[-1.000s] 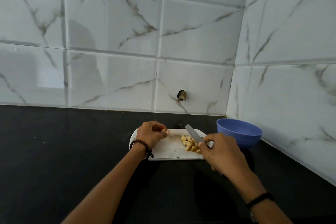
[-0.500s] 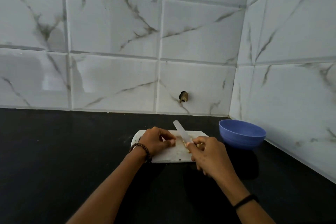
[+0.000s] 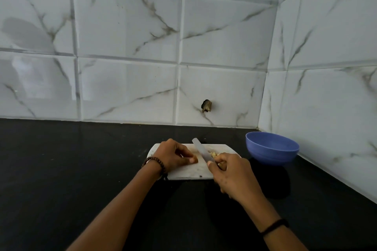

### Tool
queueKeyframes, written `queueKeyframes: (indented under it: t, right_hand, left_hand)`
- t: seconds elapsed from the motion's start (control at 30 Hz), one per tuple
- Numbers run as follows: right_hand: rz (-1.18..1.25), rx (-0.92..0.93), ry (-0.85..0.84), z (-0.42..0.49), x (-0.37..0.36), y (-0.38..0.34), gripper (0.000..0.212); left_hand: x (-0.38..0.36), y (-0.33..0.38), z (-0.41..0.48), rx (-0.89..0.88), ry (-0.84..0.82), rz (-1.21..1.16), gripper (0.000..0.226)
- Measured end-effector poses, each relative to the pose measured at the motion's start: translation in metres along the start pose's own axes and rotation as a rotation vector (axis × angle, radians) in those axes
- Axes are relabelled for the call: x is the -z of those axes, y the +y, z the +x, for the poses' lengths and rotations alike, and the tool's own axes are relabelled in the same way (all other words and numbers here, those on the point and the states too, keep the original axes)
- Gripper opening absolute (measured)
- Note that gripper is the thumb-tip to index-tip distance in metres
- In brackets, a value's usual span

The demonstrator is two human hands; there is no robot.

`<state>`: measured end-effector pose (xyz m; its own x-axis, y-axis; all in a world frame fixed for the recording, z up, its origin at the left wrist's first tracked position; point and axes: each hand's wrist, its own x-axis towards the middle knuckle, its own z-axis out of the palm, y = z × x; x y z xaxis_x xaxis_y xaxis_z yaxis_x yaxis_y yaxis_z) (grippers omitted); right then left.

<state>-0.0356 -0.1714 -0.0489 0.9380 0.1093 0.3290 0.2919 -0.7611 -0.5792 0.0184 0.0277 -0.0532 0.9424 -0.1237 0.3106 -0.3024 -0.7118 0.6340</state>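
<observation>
Head view: on the black counter (image 3: 61, 169) lies a white cutting board (image 3: 183, 172). The left hand (image 3: 175, 155) has its fingers curled, pinching a small brown piece (image 3: 195, 160) against the board. The right hand (image 3: 230, 173) is closed round the handle of a knife (image 3: 201, 150), whose pale blade points toward 11 o'clock and passes just beside the pinched piece at its 3 o'clock. A heap of cut pieces (image 3: 213, 154) sits on the board at 3 o'clock of the blade. A blue bowl (image 3: 272, 146) stands apart at 3 o'clock of the board.

The step looks like slicing the held piece. Doing it well calls for fingertips tucked back from the edge, a straight downward cut, and the board kept from sliding.
</observation>
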Motion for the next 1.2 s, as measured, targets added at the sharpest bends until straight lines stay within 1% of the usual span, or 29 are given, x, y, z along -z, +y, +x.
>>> queueKeyframes:
  t: [0.17, 0.27, 0.4, 0.53, 0.73, 0.97, 1.1, 1.2]
  right_hand:
    - [-0.038, 0.046, -0.003, 0.001, -0.003, -0.003, 0.017]
    - [-0.083, 0.062, 0.000, 0.002, -0.008, -0.003, 0.017]
    - [-0.127, 0.056, 0.025, 0.003, -0.010, -0.003, 0.024]
    - [-0.147, 0.107, 0.052, 0.003, -0.010, -0.008, 0.028]
    - [-0.255, 0.033, -0.009, 0.004, -0.013, -0.011, 0.030]
    - [-0.419, 0.050, -0.033, 0.005, -0.011, -0.026, 0.033]
    - [-0.485, 0.005, -0.116, 0.005, -0.009, -0.037, 0.035]
    - [-0.511, 0.006, -0.097, 0.000, -0.010, -0.037, 0.037]
  left_hand:
    - [-0.005, -0.001, 0.002, 0.031, 0.062, -0.026, 0.012]
    - [-0.006, 0.000, 0.003, 0.046, 0.071, -0.002, 0.010]
    - [-0.007, 0.001, 0.003, 0.060, 0.062, 0.029, 0.012]
    - [-0.006, 0.002, 0.003, 0.062, 0.064, 0.073, 0.013]
    - [-0.006, 0.004, 0.004, 0.056, 0.061, 0.099, 0.015]
    - [-0.009, 0.003, 0.003, 0.055, 0.111, 0.113, 0.016]
    - [-0.011, 0.003, 0.003, 0.061, 0.128, 0.099, 0.016]
    - [-0.011, 0.003, 0.002, 0.047, 0.152, 0.081, 0.013]
